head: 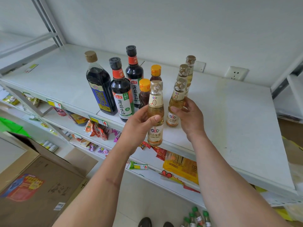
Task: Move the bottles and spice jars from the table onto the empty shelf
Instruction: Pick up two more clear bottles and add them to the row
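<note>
Two pale vinegar bottles were in hand at the white top shelf (pixel 229 112). The left hand (pixel 139 123) curled round one vinegar bottle (pixel 155 115), held upright at the shelf's front edge. The right hand (pixel 190 115) gripped another (pixel 176 104), seemingly standing on the shelf beside three dark sauce bottles (pixel 121 94) and two orange-capped jars (pixel 144 94).

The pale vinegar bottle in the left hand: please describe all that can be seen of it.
The pale vinegar bottle is clear, slim and ribbed at the shoulder, filled with light yellow liquid. Its cap has a clear, gold-tinted seal, and it carries a small upper label and a larger white lower one. It is upright, held just in front of the top shelf's edge. The left hand wraps its middle, thumb across the front.
</note>
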